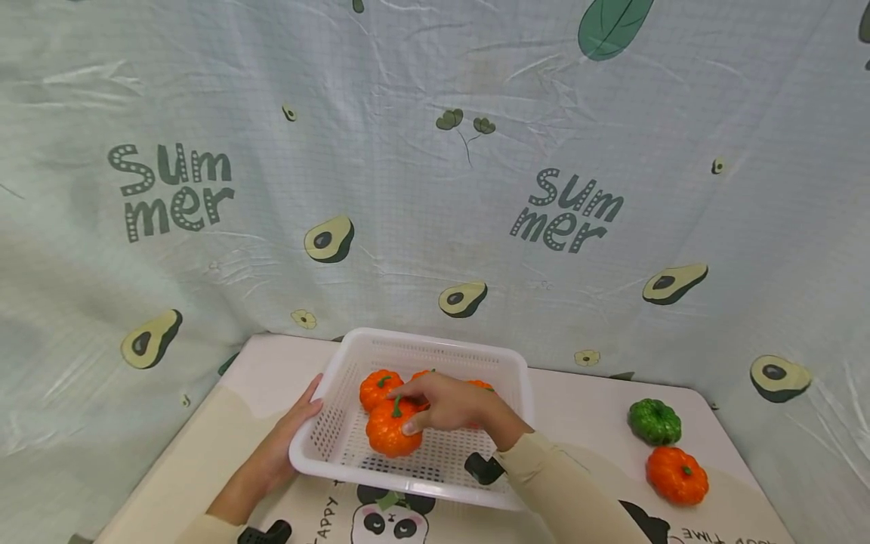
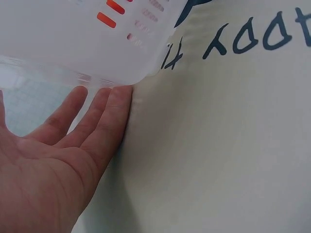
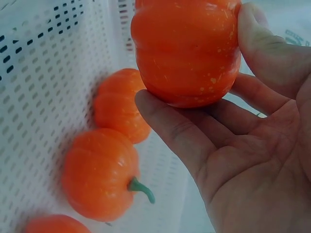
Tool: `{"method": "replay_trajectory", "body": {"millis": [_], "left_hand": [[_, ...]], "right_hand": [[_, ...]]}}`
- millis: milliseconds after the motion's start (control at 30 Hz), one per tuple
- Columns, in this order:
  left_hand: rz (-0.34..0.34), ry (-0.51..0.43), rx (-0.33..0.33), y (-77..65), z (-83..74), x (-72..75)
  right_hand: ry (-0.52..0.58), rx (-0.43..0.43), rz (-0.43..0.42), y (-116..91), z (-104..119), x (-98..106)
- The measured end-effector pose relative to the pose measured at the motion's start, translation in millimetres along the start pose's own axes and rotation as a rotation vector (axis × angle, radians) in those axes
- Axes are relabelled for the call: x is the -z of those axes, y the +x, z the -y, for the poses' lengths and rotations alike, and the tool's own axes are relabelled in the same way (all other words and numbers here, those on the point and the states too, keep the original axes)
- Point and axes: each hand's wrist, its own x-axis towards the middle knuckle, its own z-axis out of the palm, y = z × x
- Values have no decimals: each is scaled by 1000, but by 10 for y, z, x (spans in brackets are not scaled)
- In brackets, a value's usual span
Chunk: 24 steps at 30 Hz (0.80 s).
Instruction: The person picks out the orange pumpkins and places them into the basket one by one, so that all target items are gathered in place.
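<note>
A white perforated plastic basket (image 1: 408, 486) sits on the table with orange toy pumpkins inside. My right hand (image 1: 448, 404) reaches over it and grips an orange pumpkin (image 1: 390, 434) between thumb and fingers, its green stem upward. In the right wrist view this pumpkin (image 3: 187, 53) is held above the others. Behind it lies another orange pumpkin (image 1: 377, 387), and two more are partly hidden by my right hand. At the basket's left side, my left hand (image 1: 282, 449) touches the wall with extended fingers (image 2: 104, 114), their tips right under the basket's edge.
To the right on the table lie a green pumpkin (image 1: 655, 421) and an orange pumpkin (image 1: 677, 476), close together. The tablecloth (image 1: 584, 408) bears panda prints and lettering. Behind the table hangs a pale curtain (image 1: 408, 166) printed with avocados and the word summer.
</note>
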Motion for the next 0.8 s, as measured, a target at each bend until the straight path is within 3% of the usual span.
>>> {"method": "replay_trajectory", "body": {"millis": [233,800], "left_hand": [[-5,5,2,-2,-3,-3],[-20,-12,6,5,11,-2]], "right_hand": [[50,-39,-14,72,-21,-57],[-74,-5,4,239,-10,-119]]}}
